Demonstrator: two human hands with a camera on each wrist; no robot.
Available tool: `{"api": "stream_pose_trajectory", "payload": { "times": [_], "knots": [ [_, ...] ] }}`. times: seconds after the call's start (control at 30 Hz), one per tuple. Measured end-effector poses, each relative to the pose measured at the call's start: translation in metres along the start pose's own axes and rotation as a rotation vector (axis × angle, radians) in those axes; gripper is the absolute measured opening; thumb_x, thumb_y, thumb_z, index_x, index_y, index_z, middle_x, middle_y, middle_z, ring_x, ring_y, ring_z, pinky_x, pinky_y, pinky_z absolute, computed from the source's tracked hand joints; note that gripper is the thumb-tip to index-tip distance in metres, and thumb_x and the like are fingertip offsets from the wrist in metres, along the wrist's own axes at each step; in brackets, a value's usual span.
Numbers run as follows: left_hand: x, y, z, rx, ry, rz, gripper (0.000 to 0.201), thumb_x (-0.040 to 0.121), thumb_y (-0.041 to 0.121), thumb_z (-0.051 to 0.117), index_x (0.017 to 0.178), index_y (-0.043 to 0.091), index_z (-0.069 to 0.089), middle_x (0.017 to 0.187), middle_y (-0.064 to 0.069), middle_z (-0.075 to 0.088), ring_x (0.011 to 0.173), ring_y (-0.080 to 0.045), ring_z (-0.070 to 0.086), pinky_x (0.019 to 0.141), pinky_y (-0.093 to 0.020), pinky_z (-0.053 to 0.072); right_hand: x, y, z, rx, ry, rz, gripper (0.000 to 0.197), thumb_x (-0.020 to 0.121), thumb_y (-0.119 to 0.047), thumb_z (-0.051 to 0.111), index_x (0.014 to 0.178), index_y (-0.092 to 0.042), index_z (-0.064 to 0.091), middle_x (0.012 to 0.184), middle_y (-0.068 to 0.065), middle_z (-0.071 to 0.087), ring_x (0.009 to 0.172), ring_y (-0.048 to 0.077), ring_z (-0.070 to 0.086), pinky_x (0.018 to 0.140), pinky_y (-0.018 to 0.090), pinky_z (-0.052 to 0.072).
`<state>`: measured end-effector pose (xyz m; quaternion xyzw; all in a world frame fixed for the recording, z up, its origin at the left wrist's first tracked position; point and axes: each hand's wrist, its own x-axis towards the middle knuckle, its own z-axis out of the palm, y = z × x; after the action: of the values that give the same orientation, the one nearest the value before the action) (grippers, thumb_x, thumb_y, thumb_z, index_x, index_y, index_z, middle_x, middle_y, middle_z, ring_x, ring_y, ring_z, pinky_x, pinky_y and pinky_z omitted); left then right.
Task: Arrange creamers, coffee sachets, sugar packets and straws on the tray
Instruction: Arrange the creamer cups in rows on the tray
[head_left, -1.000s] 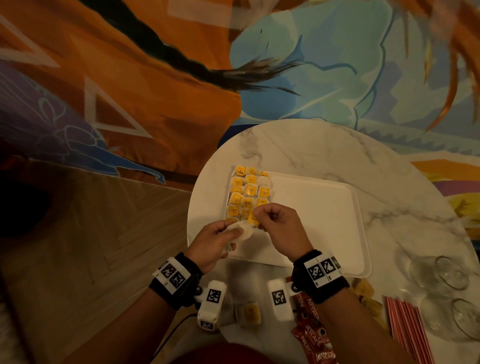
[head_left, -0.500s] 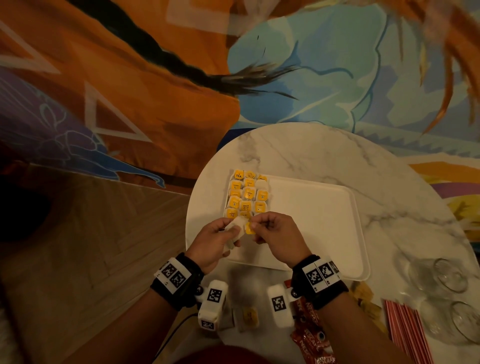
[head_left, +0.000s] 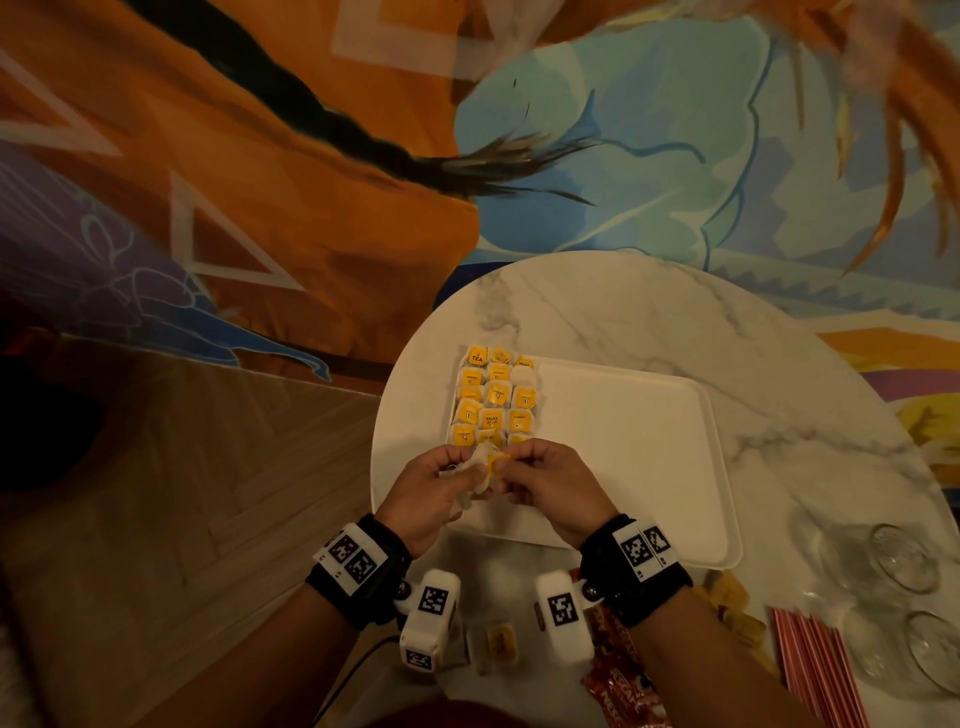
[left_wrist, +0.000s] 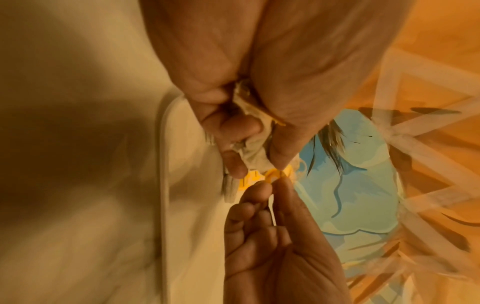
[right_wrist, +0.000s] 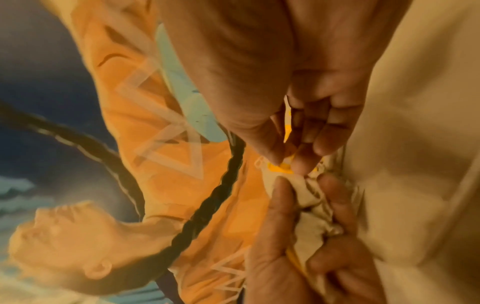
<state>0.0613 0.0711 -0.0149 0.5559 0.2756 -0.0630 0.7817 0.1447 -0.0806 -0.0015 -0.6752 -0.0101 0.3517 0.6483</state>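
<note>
A white tray (head_left: 623, 441) lies on the round marble table (head_left: 623, 312). Its left end carries rows of white sachets with yellow tags (head_left: 493, 400). Above the tray's near left corner both hands meet on one such sachet. My left hand (head_left: 462, 470) grips its crumpled white pouch (left_wrist: 253, 156), seen again in the right wrist view (right_wrist: 309, 205). My right hand (head_left: 514, 470) pinches its yellow tag (left_wrist: 275, 174) between thumb and forefinger. Red coffee sachets (head_left: 618, 670), red straws (head_left: 815, 670) and brown sugar packets (head_left: 732, 603) lie on the table near me.
One loose yellow-tagged sachet (head_left: 501, 642) lies on the table between my wrists. Two clear glasses (head_left: 904, 558) stand at the table's right edge, beside the straws. A painted wall runs behind the table, and wooden floor lies to the left.
The two hands have closed together over the tray's near left corner. The white pouch is now bunched in the left hand, and the right fingers have taken its yellow tag.
</note>
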Motion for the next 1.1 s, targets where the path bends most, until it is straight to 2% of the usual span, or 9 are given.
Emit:
{"api": "stream_pose_trajectory", "payload": {
  "times": [0.17, 0.3, 0.4, 0.6, 0.77, 0.83, 0.93, 1.0, 1.1],
  "knots": [
    [-0.002, -0.001, 0.002, -0.011, -0.026, -0.018, 0.018, 0.096, 0.027, 0.065, 0.11, 0.023, 0.075, 0.107, -0.013, 0.075, 0.091, -0.023, 0.069, 0.075, -0.038, 0.042, 0.001, 0.002, 0.001, 0.049, -0.003, 0.055, 0.016, 0.091, -0.01, 0.071, 0.106, -0.008, 0.067, 0.073, 0.002, 0.07, 0.061, 0.01, 0.063, 0.059, 0.024, 0.044],
    [-0.005, 0.001, 0.005, -0.034, -0.021, -0.045, 0.018, 0.097, 0.028, 0.063, 0.108, 0.026, 0.077, 0.112, -0.001, 0.075, 0.097, -0.015, 0.069, 0.082, -0.037, 0.047, 0.001, 0.006, 0.0, -0.068, -0.018, 0.046, 0.026, 0.094, -0.028, 0.069, 0.101, -0.003, 0.072, 0.069, 0.002, 0.062, 0.063, 0.014, 0.056, 0.059, 0.025, 0.043],
    [-0.003, -0.001, 0.004, -0.023, -0.025, -0.042, 0.018, 0.096, 0.025, 0.065, 0.109, 0.024, 0.077, 0.111, -0.003, 0.075, 0.096, -0.018, 0.068, 0.08, -0.037, 0.048, 0.002, 0.006, 0.0, -0.109, 0.014, 0.017, 0.03, 0.094, -0.034, 0.069, 0.098, -0.005, 0.072, 0.086, 0.017, 0.072, 0.076, 0.022, 0.065, 0.069, 0.034, 0.048],
    [-0.001, -0.005, 0.003, -0.018, 0.013, -0.038, 0.014, 0.093, 0.017, 0.069, 0.103, 0.019, 0.079, 0.094, -0.003, 0.075, 0.083, -0.019, 0.062, 0.069, -0.032, 0.045, 0.007, -0.005, -0.003, -0.213, 0.026, -0.079, 0.023, 0.095, -0.027, 0.069, 0.1, -0.004, 0.069, 0.081, 0.004, 0.072, 0.068, 0.013, 0.062, 0.06, 0.026, 0.05],
    [-0.001, -0.003, 0.0, -0.071, 0.079, -0.019, 0.017, 0.094, 0.021, 0.067, 0.108, 0.02, 0.077, 0.099, -0.003, 0.076, 0.085, -0.019, 0.064, 0.071, -0.031, 0.043, 0.008, -0.009, -0.001, -0.103, -0.001, -0.046, 0.022, 0.092, -0.03, 0.071, 0.095, -0.008, 0.069, 0.097, 0.009, 0.076, 0.088, 0.019, 0.071, 0.077, 0.036, 0.052],
    [-0.001, -0.003, -0.001, -0.098, 0.104, -0.022, 0.019, 0.093, 0.023, 0.069, 0.11, 0.022, 0.077, 0.104, -0.003, 0.077, 0.089, -0.019, 0.066, 0.074, -0.032, 0.044, 0.008, -0.007, 0.001, -0.051, 0.023, -0.04, 0.016, 0.09, -0.031, 0.073, 0.089, -0.015, 0.071, 0.095, 0.011, 0.075, 0.09, 0.019, 0.068, 0.08, 0.037, 0.05],
    [0.0, -0.002, -0.003, -0.137, 0.14, -0.018, 0.02, 0.092, 0.025, 0.071, 0.111, 0.023, 0.077, 0.107, -0.003, 0.076, 0.091, -0.017, 0.066, 0.073, -0.031, 0.045, 0.005, -0.002, 0.005, -0.04, 0.017, -0.041, 0.014, 0.088, -0.027, 0.075, 0.084, -0.014, 0.072, 0.086, 0.005, 0.07, 0.084, 0.016, 0.061, 0.077, 0.033, 0.047],
    [0.001, -0.003, -0.002, -0.15, 0.138, -0.013, 0.021, 0.092, 0.024, 0.071, 0.113, 0.022, 0.076, 0.108, -0.005, 0.076, 0.09, -0.016, 0.067, 0.072, -0.03, 0.046, 0.003, 0.001, 0.008, -0.031, 0.008, -0.051, 0.014, 0.088, -0.022, 0.076, 0.077, -0.015, 0.071, 0.083, 0.005, 0.071, 0.079, 0.013, 0.062, 0.069, 0.023, 0.049],
    [-0.002, -0.001, 0.003, -0.159, 0.124, -0.005, 0.021, 0.092, 0.019, 0.07, 0.112, 0.022, 0.075, 0.109, -0.003, 0.076, 0.094, -0.016, 0.069, 0.074, -0.03, 0.048, 0.002, 0.002, 0.012, 0.044, -0.009, -0.011, 0.011, 0.09, -0.019, 0.074, 0.082, -0.011, 0.072, 0.085, 0.009, 0.073, 0.077, 0.014, 0.068, 0.061, 0.018, 0.05]
  ]
}}
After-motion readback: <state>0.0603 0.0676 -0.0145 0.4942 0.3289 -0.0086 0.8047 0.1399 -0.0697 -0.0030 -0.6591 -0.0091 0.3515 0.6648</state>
